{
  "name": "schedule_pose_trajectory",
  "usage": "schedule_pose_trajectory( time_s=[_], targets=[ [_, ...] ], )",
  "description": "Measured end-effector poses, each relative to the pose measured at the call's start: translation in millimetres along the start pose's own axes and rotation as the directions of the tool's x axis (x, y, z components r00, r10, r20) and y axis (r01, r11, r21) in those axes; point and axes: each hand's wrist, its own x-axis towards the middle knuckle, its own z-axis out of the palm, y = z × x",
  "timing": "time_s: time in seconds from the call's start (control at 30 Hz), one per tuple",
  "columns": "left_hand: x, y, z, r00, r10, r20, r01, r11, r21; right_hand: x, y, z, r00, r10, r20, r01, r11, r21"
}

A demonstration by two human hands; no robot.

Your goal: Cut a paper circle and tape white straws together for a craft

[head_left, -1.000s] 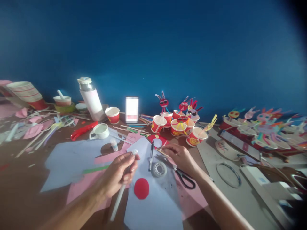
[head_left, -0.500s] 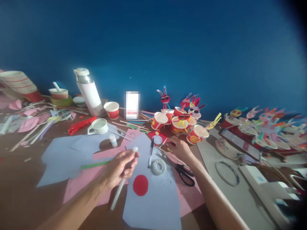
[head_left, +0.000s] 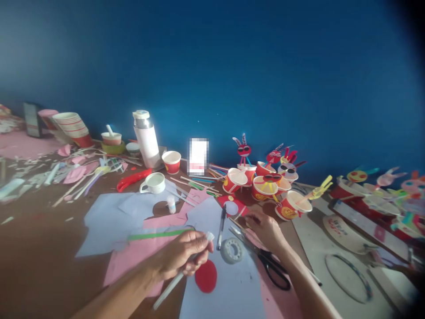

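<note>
My left hand (head_left: 186, 257) is closed around a white paper stick (head_left: 170, 289), its top poking out above the thumb and its lower end slanting towards me. The fingers of my right hand (head_left: 267, 230) are curled down at the table beside a red paper piece (head_left: 233, 206) and a thin wooden stick; what they pinch, if anything, is hidden. Below that wrist lie black-handled scissors (head_left: 274, 270). Between the hands are a black pen (head_left: 222, 227) and a tape roll (head_left: 232, 250). A red paper circle (head_left: 206, 277) lies on white paper (head_left: 229, 292), partly behind my left hand.
Red paper cups with paper figures (head_left: 264, 190) stand at the back right, with more in a row farther right. A white thermos (head_left: 146, 144), a white mug (head_left: 154, 182) and a paper cup (head_left: 171, 162) are at the back left. Paper scraps (head_left: 78, 173) cover the far left.
The view has shifted, so the table's things appear farther right. My left hand, still holding the white stick, has come lower and nearer the red circle. My right hand stays by the red paper.
</note>
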Motion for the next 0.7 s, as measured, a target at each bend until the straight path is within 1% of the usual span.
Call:
schedule_pose_trajectory(
  time_s=[0.23,0.47,0.57,0.7],
  targets=[
    [-7.9,8.1,0.4,0.998,0.056,0.024,-0.056,0.998,0.009,-1.0,-0.2,13.3,0.999,-0.052,-0.008,0.052,0.999,-0.002],
    [-25.1,13.3,0.9,0.989,0.144,0.025,-0.145,0.989,0.013,1.0,8.1,26.9,0.996,-0.088,0.006,0.088,0.996,0.010],
    [-31.4,11.4,-5.6,0.988,0.155,0.012,-0.155,0.988,0.015,1.7,11.9,30.9,0.995,-0.098,0.028,0.098,0.995,0.000],
    [-33.8,8.9,-19.9,0.987,0.160,-0.002,-0.160,0.987,-0.019,0.3,10.9,31.8,0.994,-0.103,0.046,0.105,0.993,-0.056]
  ],
)
